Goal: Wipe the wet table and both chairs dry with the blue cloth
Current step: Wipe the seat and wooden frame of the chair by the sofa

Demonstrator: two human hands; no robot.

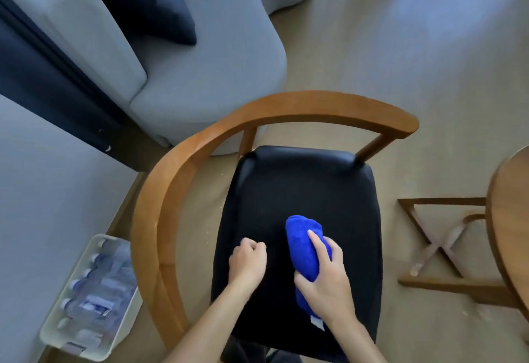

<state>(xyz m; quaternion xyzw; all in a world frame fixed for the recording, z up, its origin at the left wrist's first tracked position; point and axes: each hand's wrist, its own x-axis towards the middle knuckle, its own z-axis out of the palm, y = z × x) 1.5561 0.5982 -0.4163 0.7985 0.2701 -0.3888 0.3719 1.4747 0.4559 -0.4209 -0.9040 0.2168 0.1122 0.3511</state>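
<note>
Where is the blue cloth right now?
In the head view, the blue cloth lies on the chair's black seat, front right, gripped by the right hand, with the fisted left hand beside it.

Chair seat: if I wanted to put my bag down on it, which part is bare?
The far half of the black seat, between the blue cloth and the curved wooden backrest, is bare. The near half is crowded: the right hand grips the cloth there, and the left hand sits curled beside it.
</note>
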